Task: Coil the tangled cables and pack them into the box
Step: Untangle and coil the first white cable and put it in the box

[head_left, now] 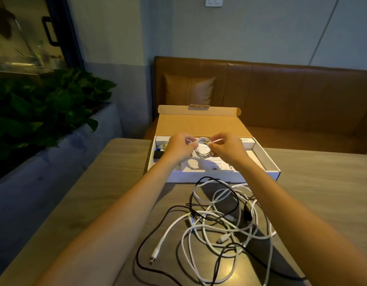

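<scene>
Both my hands reach out over the open cardboard box (pixel 267 159) and hold a small coiled white cable (pixel 203 150) between them. My left hand (pixel 179 147) pinches the coil's left side. My right hand (pixel 228 148) pinches its right side, near a plug end. The coil hangs just above the white paper lining the box bottom. On the table in front of the box lies a tangle of white cables (pixel 221 223) mixed with a thin black cable (pixel 155 230); loose plugs show in the heap.
The box lid (pixel 199 120) stands open toward the far side. Small dark and blue items (pixel 158 151) sit in the box's left corner. A brown leather bench (pixel 281 96) runs behind the wooden table (pixel 108 172). Green plants (pixel 44 104) fill the left side.
</scene>
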Action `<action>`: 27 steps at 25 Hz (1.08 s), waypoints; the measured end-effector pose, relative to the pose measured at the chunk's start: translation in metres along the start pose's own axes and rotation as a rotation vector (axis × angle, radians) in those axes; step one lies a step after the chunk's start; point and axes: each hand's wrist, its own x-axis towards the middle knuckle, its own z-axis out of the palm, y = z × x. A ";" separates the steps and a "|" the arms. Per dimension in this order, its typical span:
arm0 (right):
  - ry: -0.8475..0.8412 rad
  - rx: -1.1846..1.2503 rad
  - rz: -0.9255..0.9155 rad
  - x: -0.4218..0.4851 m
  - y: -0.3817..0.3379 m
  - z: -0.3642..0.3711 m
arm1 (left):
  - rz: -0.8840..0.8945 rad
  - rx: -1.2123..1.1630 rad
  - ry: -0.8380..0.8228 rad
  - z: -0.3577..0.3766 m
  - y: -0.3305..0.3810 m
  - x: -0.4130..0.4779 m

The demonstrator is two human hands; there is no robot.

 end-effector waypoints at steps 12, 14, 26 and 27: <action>-0.001 -0.167 0.034 0.040 0.031 0.036 | 0.040 0.258 0.098 0.026 -0.024 0.037; 0.004 -0.189 0.015 0.037 0.027 0.032 | 0.078 0.257 0.087 0.024 -0.023 0.035; -0.196 -0.309 -0.234 -0.034 -0.029 -0.019 | 0.270 0.267 -0.066 -0.001 0.023 -0.036; -0.247 -0.331 -0.234 -0.043 -0.031 -0.022 | 0.302 0.260 -0.105 -0.002 0.024 -0.046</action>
